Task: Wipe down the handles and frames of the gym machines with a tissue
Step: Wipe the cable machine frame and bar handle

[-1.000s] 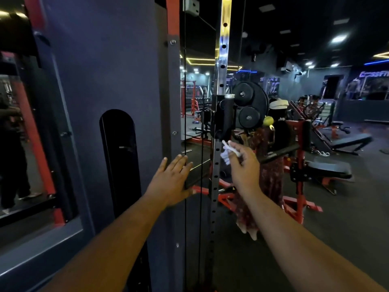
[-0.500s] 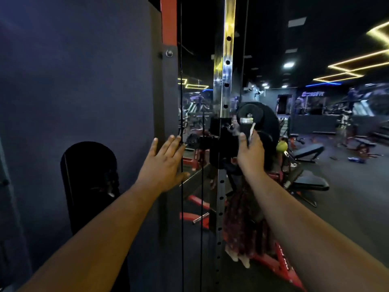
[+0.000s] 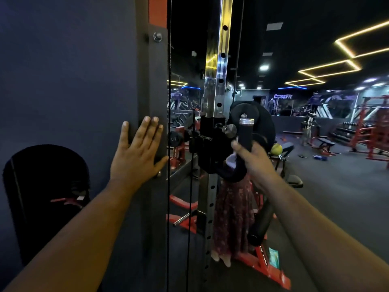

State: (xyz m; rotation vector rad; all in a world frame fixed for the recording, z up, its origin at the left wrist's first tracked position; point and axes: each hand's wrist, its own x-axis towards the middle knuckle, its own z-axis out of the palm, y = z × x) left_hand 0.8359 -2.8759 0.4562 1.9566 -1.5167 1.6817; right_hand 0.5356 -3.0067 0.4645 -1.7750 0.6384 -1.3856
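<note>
Here the fingers [image 3: 242, 149] of the right hand [image 3: 255, 163] are curled round a black padded handle [image 3: 246, 137] that stands upright, with its silver cap above the grip. A white tissue [image 3: 232, 160] is bunched between the palm and the handle, and a fold of it shows just left of the thumb. The handle curves down and left to a black carriage [image 3: 207, 142] clamped on a shiny upright post [image 3: 219, 66] with a row of holes.

The left hand [image 3: 136, 157] lies flat on the grey side panel [image 3: 151, 85] of the machine, to the left of the post, with its fingers straight and slightly spread and the thumb at the panel's right edge. A thin black cable [image 3: 168, 207] hangs just right of that edge.

Behind the handle sit round black weight plates [image 3: 265, 123]. Far to the right stand red frames [image 3: 370, 127] and a bench [image 3: 325, 142] on the dark floor [image 3: 336, 186], under yellow ceiling light strips [image 3: 330, 68].
</note>
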